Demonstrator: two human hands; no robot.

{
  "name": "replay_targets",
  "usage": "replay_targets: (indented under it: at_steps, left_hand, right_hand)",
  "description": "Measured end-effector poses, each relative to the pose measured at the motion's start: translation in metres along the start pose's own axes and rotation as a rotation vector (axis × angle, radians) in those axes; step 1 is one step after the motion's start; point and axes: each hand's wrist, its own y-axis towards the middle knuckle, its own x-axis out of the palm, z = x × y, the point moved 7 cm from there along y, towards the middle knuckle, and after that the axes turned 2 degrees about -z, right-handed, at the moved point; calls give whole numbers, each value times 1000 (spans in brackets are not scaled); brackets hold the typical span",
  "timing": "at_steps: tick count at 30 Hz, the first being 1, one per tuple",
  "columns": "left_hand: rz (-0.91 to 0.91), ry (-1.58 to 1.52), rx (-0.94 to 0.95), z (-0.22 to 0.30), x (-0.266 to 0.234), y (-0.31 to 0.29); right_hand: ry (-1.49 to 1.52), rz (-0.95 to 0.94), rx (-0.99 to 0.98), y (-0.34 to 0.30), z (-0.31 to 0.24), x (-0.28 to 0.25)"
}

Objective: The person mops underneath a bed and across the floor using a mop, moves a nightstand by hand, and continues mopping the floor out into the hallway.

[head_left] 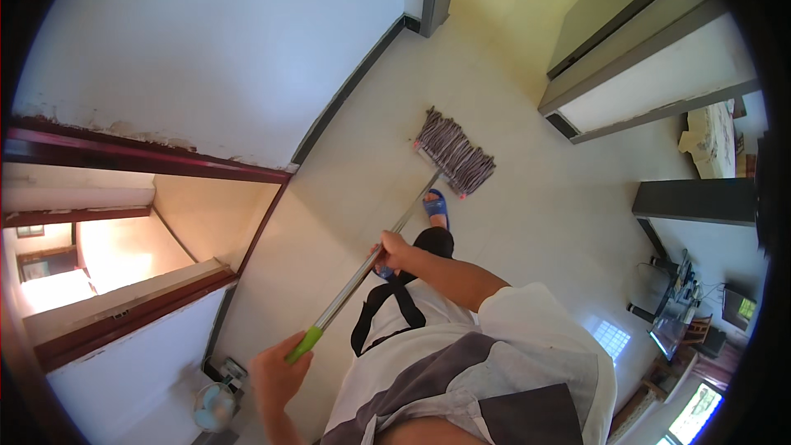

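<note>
A flat mop [453, 152] with a grey and dark stringy head lies with its strands spread on the pale floor ahead of me. Its silver pole slants back toward my lower left and ends in a green grip. Around that grip my left hand [280, 369] is closed. Farther down the pole, my right hand [392, 252] wraps the metal tube. One blue slipper [437, 208] shows on my foot just behind the mop head; the other is partly hidden behind my right hand.
A white wall [247, 41] with dark skirting runs along the left, above a doorway with a dark red frame [148, 152]. Grey-edged wall ends [634, 91] stand at the right. A fan [214, 405] is at the lower left, and a desk with a screen [669, 331] at the far right.
</note>
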Motion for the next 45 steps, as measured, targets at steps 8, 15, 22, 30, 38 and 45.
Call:
replay_targets:
  at_steps: [8,15,22,30,38,45]
  left_hand:
    - [70,239,41,-2,-77,-33]
    - [126,105,-90,-72,-111,-37]
    - [217,-712,-522,-220,-59,-110]
    - [35,-1127,-693,-195,90,-97]
    - [-105,-913,-304,-74,119,78]
    - [8,-533,-87,49,103,183]
  right_hand:
    - [278,-145,364,-47,75,71]
    - [504,36,244,23,94,66]
    - [247,304,284,-35,105,69]
    - [1,312,113,-17,6,24]
    - [-92,202,-415,46,-208,45]
    - [-82,-26,-354,32,-196,110]
